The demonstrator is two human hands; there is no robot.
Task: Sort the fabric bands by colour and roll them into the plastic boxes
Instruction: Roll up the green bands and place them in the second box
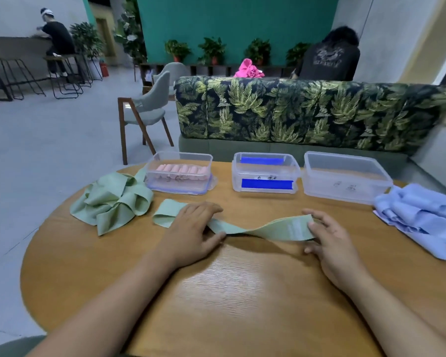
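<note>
Green band [281, 229] here, matt cloth, soft-looking. Table [229, 292] before me is grained wood with a light sheen. At the far edge, boxes [345, 188] of clear, smooth, glossy plastic.

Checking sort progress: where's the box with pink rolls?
Head view: the pink-roll box stands back left on the table, just right of the green band pile, left of the blue-latched box.

Soft indoor light, tabletop glare, fisheye edges
</note>
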